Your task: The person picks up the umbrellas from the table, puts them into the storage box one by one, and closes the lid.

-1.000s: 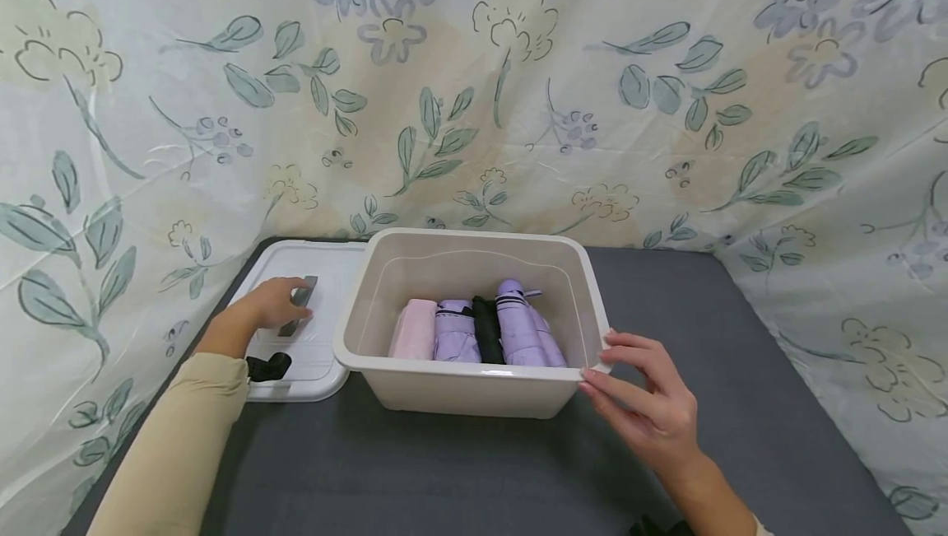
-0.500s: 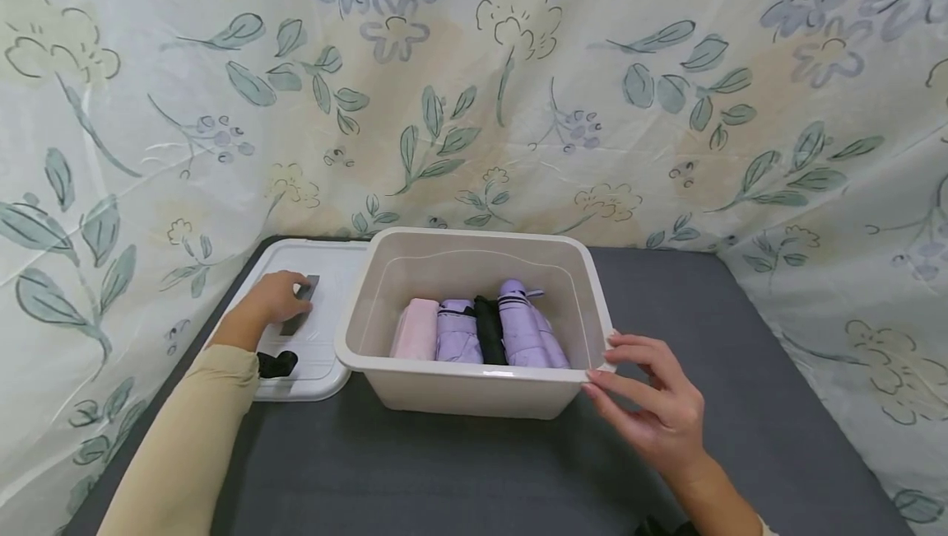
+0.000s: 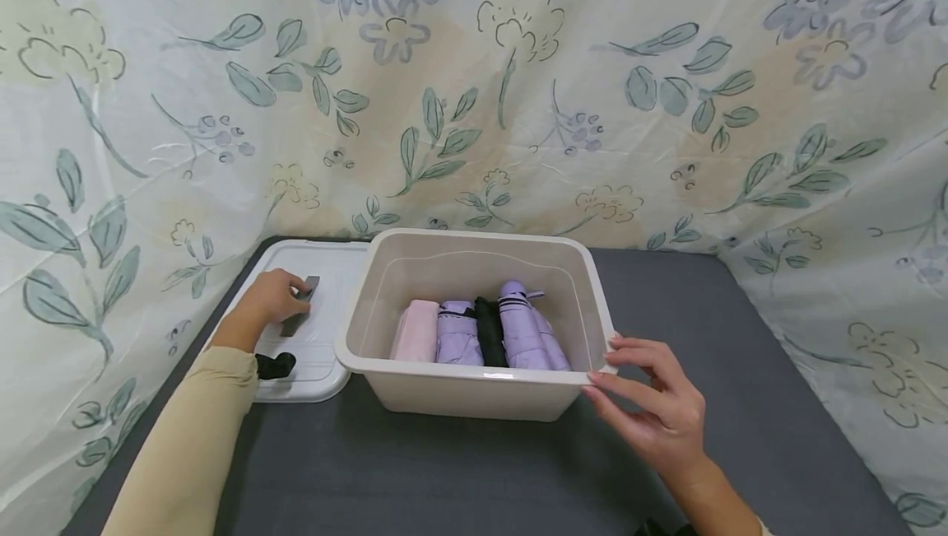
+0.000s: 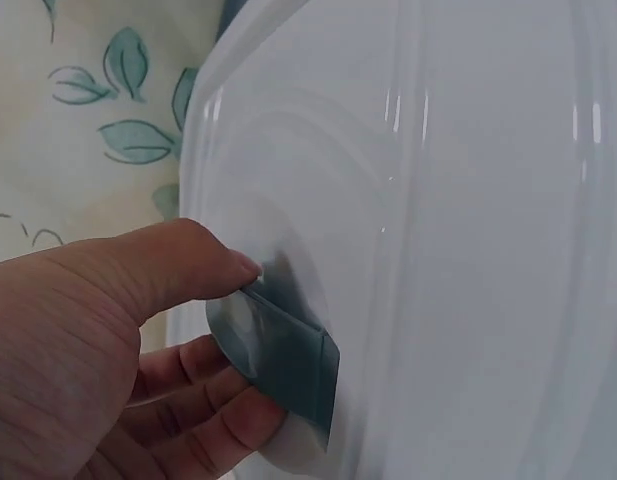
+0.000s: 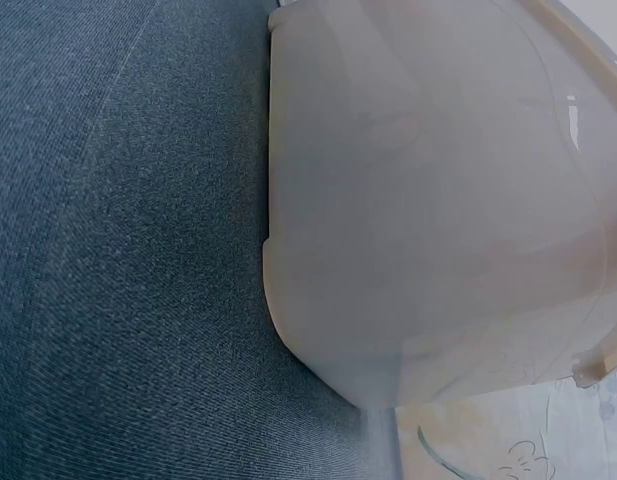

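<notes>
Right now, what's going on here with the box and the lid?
A person works at a dark grey table. Their left hand grips the grey latch on the white lid, which lies flat beside the beige bin. Their right hand touches the bin's near right corner with relaxed fingers. Inside the open bin, four folded umbrellas lie side by side: pink, lilac, black, lilac.

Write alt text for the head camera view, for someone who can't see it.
A person's left hand grips the grey clip of a flat white plastic lid, while their right hand touches the corner of a beige plastic bin holding folded pink, lilac and black umbrellas. All sit on a dark grey table before floral fabric.
</notes>
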The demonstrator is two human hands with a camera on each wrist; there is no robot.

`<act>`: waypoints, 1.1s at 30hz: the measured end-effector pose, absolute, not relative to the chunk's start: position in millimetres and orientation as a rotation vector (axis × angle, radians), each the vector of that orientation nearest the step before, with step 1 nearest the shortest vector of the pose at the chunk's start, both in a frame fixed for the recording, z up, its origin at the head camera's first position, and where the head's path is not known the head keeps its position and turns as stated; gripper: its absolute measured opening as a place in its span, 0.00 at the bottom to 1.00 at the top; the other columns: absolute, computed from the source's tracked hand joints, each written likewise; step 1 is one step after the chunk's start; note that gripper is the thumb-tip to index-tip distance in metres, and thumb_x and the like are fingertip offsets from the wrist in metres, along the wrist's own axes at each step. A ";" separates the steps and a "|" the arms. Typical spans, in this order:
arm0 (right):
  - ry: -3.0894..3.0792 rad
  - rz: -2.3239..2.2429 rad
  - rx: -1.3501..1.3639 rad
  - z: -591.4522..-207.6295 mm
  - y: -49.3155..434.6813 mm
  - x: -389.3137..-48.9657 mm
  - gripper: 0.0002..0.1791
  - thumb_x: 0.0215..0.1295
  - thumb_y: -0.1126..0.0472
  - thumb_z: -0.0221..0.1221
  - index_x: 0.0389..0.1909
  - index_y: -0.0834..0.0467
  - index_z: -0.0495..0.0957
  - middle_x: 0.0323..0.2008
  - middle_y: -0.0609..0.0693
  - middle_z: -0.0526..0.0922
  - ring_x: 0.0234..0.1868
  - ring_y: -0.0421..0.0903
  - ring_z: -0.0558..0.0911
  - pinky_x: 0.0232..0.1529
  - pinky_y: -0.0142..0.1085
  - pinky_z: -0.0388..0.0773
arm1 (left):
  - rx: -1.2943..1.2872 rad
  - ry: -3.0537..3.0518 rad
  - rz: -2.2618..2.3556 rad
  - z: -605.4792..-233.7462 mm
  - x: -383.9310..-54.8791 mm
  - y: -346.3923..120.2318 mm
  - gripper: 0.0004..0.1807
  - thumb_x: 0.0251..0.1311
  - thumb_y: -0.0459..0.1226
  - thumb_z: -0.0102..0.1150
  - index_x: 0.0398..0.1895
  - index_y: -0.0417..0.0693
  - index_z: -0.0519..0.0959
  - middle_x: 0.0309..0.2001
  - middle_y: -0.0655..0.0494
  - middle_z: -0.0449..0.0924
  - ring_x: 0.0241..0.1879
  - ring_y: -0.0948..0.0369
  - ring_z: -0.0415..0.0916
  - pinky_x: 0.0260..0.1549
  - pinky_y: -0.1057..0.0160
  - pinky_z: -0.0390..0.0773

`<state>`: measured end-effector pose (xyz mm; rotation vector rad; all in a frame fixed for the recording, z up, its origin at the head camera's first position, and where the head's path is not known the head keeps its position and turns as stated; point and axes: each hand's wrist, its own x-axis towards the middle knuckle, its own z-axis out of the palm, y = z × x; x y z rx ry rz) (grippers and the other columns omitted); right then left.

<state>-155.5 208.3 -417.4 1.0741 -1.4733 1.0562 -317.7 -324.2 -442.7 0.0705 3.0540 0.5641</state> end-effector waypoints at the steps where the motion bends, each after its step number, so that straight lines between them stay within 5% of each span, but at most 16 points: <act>1: -1.470 1.062 1.076 -417.2 208.2 -155.5 0.15 0.58 0.61 0.74 0.25 0.71 0.88 0.34 0.68 0.81 0.52 0.54 0.83 0.61 0.32 0.80 | 0.058 3.040 0.580 -442.9 -317.6 -325.0 0.24 0.55 0.37 0.70 0.54 0.33 0.83 0.47 0.33 0.84 0.37 0.49 0.79 0.35 0.56 0.80; 14: -1.485 1.099 1.089 -416.5 211.3 -153.3 0.14 0.57 0.61 0.75 0.26 0.70 0.88 0.35 0.68 0.81 0.53 0.53 0.83 0.62 0.33 0.80 | -0.023 2.824 0.801 -441.3 -318.7 -338.9 0.29 0.60 0.42 0.70 0.63 0.42 0.79 0.55 0.33 0.82 0.30 0.58 0.79 0.33 0.63 0.75; 23: -1.470 1.129 1.110 -418.7 210.5 -152.6 0.13 0.56 0.62 0.76 0.26 0.71 0.88 0.36 0.67 0.81 0.53 0.52 0.83 0.63 0.34 0.80 | 0.029 2.778 0.923 -445.8 -314.4 -345.0 0.29 0.59 0.40 0.72 0.64 0.40 0.78 0.36 0.52 0.81 0.30 0.58 0.75 0.31 0.62 0.76; 33: -1.506 1.101 1.083 -422.0 213.5 -151.9 0.14 0.57 0.59 0.75 0.27 0.69 0.88 0.36 0.67 0.81 0.53 0.51 0.83 0.63 0.33 0.79 | 0.078 2.746 0.959 -439.7 -311.3 -351.3 0.31 0.60 0.41 0.72 0.65 0.42 0.77 0.27 0.56 0.74 0.28 0.58 0.74 0.32 0.61 0.74</act>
